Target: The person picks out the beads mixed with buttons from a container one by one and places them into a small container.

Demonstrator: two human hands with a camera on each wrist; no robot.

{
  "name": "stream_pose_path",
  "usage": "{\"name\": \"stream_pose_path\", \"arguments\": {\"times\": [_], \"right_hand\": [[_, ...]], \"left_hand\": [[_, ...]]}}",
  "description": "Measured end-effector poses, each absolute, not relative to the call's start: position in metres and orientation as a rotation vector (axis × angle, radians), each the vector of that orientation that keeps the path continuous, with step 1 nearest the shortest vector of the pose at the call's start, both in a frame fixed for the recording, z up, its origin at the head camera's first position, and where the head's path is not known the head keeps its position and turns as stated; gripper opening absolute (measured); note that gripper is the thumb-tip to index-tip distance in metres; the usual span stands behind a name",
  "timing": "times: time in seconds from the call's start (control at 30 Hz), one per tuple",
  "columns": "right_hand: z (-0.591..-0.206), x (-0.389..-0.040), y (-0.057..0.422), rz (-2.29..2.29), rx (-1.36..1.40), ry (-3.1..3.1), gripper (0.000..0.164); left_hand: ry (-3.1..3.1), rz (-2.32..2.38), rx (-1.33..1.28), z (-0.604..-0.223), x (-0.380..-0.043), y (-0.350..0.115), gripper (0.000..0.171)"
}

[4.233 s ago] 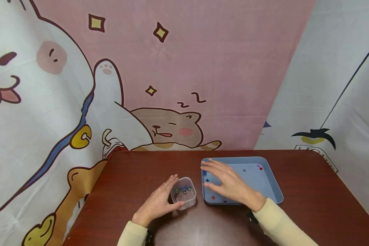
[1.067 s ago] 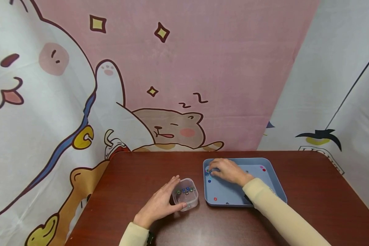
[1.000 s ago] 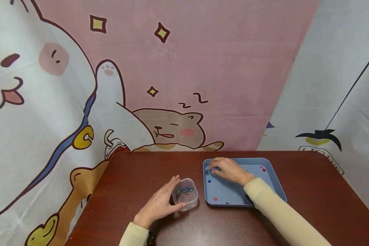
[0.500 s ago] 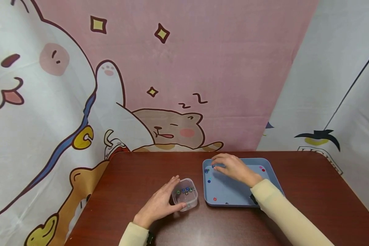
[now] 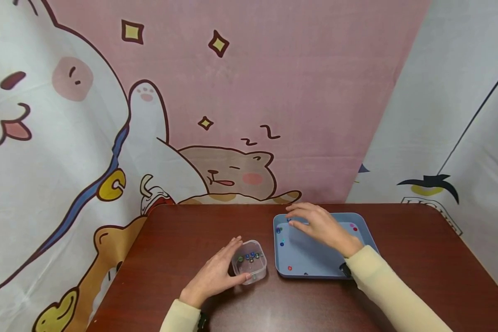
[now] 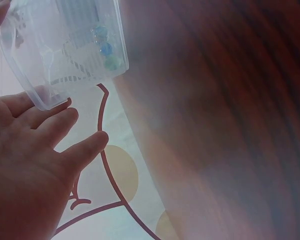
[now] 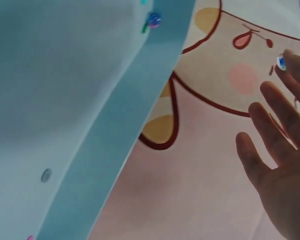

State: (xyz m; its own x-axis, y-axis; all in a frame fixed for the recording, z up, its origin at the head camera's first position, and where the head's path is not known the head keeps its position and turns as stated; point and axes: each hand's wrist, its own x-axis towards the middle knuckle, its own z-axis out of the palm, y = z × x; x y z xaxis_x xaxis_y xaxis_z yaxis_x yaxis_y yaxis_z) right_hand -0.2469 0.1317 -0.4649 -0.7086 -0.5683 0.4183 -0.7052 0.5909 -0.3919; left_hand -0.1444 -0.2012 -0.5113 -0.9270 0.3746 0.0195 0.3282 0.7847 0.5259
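My left hand [image 5: 213, 276] holds a small clear plastic box [image 5: 255, 275] on the table, thumb at its near side and fingers along the far left side. Several blue and green glass marbles [image 5: 251, 255] lie inside. Between thumb and index finger, my right hand [image 5: 325, 233] pinches a clear marble with blue in it [image 7: 281, 62]; the other fingers are spread. This hand is raised over the far left part of a blue tray [image 5: 315, 260]. Blue marbles [image 5: 279, 230] sit by the tray's left wall, and a red piece [image 5: 289, 268] lies near its front.
Red and pink pieces [image 5: 354, 229] lie at the tray's far right corner, and a dark piece [image 5: 305, 273] at its front edge. A grey piece [image 7: 46, 175] shows in the right wrist view. Behind the brown table [image 5: 182, 235] hangs a cartoon cloth [image 5: 315, 115].
My right hand has gone down to the tray's far left corner, taken a marble there and risen with it, slightly right. The left hand has stayed at the box.
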Motion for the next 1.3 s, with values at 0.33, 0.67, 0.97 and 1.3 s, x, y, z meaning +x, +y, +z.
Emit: {"name": "stream_pose_path", "arguments": {"times": [0.33, 0.67, 0.97, 1.3], "right_hand": [[-0.455, -0.224, 0.120, 0.917, 1.041, -2.492, 0.023], [-0.459, -0.205, 0.109, 1.014, 1.003, -2.363, 0.026], [-0.466, -0.196, 0.100, 1.085, 0.996, -2.257, 0.027], [-0.478, -0.189, 0.088, 1.078, 1.026, -2.259, 0.027]], "left_hand": [[2.883, 0.834, 0.571, -0.511, -0.144, -0.201, 0.096], [2.878, 0.821, 0.557, -0.510, -0.144, -0.200, 0.096], [2.884, 0.837, 0.580, -0.512, -0.145, -0.201, 0.095], [2.930, 0.748, 0.669, -0.511, -0.147, -0.200, 0.093]]}}
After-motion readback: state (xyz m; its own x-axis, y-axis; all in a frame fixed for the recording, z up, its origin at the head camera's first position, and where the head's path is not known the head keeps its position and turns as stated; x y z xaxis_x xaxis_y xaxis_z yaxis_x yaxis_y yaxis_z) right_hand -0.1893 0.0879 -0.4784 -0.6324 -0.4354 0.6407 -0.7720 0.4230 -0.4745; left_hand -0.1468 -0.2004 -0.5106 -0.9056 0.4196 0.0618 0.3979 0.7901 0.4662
